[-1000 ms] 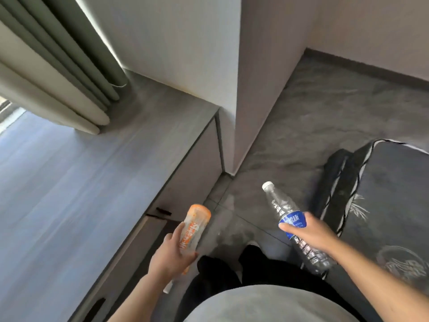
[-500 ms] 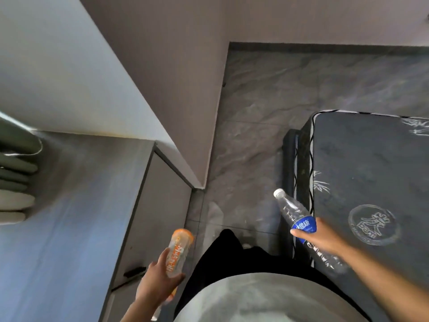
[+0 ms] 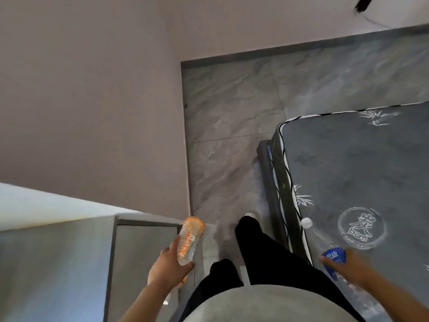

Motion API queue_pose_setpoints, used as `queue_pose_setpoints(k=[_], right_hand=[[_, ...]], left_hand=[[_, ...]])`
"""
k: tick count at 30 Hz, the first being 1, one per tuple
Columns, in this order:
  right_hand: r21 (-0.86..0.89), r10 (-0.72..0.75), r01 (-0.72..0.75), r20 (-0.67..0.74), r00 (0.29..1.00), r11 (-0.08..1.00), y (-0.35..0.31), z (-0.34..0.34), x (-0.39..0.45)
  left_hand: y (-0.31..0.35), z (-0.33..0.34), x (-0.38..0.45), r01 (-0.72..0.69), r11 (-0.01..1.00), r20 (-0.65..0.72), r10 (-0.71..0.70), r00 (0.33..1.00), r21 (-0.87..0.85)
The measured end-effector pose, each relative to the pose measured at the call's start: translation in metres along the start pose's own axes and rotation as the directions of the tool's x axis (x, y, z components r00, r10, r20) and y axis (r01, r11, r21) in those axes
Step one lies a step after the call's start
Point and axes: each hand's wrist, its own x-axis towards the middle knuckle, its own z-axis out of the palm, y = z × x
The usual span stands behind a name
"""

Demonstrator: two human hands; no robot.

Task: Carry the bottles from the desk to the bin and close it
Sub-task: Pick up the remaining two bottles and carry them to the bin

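My left hand (image 3: 167, 267) grips an orange-labelled clear bottle (image 3: 190, 238), held upright-tilted beside the end of the grey desk (image 3: 55, 263). My right hand (image 3: 348, 266) holds a clear water bottle with a blue label (image 3: 334, 254) and a white cap, over the corner of a dark mattress. Both bottles are off the desk and carried at waist height. No bin is in view.
A narrow strip of grey marble floor (image 3: 227, 126) runs ahead between a pale wall (image 3: 92, 101) on the left and a dark mattress (image 3: 362, 173) on the right. My legs in black trousers (image 3: 253, 259) stand in the gap, one foot forward.
The view has swung right, away from the desk and curtain, toward the floor passage. Both hands keep their bottles; the right hand moved further right, the left bottle rose slightly.
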Motion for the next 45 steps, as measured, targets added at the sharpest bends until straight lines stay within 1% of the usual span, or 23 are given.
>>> queue_pose_setpoints(k=[2, 6, 8, 12, 15, 17, 21, 24, 29, 31, 35, 41, 45], right_hand=[[0.016, 0.02, -0.02, 0.0, 1.0, 1.0, -0.014, -0.013, 0.015], [-0.06, 0.024, -0.022, 0.028, 0.999, 0.998, -0.052, -0.054, 0.052], [-0.07, -0.023, 0.024, 0.015, 1.0, 0.997, -0.078, -0.076, 0.069], [0.029, -0.133, 0.132, 0.035, 0.991, 0.991, -0.132, -0.11, 0.099], [0.012, -0.166, 0.166, 0.013, 0.986, 0.986, -0.17, -0.126, 0.12], [-0.018, -0.145, 0.146, 0.033, 0.989, 0.989, -0.19, -0.132, 0.133], [-0.01, -0.106, 0.106, 0.04, 0.994, 0.994, -0.221, -0.138, 0.156], [0.038, -0.055, 0.054, 0.031, 0.998, 0.998, -0.234, -0.145, 0.164], [0.066, 0.102, -0.107, 0.075, 0.992, 0.992, -0.236, -0.157, 0.18], [0.089, 0.158, -0.164, 0.066, 0.985, 0.982, -0.24, -0.165, 0.185], [0.156, 0.219, -0.227, 0.064, 0.974, 0.961, -0.256, -0.182, 0.217], [0.248, 0.206, -0.213, 0.053, 0.977, 0.945, -0.31, -0.236, 0.27], [0.267, 0.087, -0.089, 0.02, 0.996, 0.959, -0.358, -0.286, 0.301]], left_hand=[[0.019, -0.01, 0.019, -0.002, 1.0, -0.002, 0.002, 1.0, -0.005], [0.049, -0.027, 0.045, 0.047, 0.998, -0.017, -0.048, 0.999, -0.044], [0.062, -0.035, 0.053, 0.053, 0.996, -0.031, -0.055, 0.998, -0.067], [0.075, -0.052, 0.07, 0.093, 0.991, -0.021, -0.096, 0.995, -0.101], [0.086, -0.068, 0.088, 0.115, 0.985, -0.005, -0.116, 0.993, -0.125], [0.095, -0.081, 0.105, 0.134, 0.983, 0.023, -0.132, 0.991, -0.127], [0.118, -0.115, 0.151, 0.145, 0.981, 0.017, -0.144, 0.989, -0.13], [0.141, -0.148, 0.181, 0.092, 0.993, 0.019, -0.091, 0.996, -0.076], [0.192, -0.203, 0.238, 0.009, 1.0, -0.003, -0.009, 1.0, -0.009], [0.219, -0.222, 0.258, -0.023, 1.0, -0.014, 0.023, 1.0, -0.001], [0.27, -0.251, 0.305, -0.052, 0.998, -0.018, 0.052, 0.998, 0.034], [0.329, -0.277, 0.348, -0.029, 0.999, -0.012, 0.03, 0.999, 0.027], [0.354, -0.296, 0.37, -0.023, 1.0, -0.001, 0.023, 1.0, -0.013]])
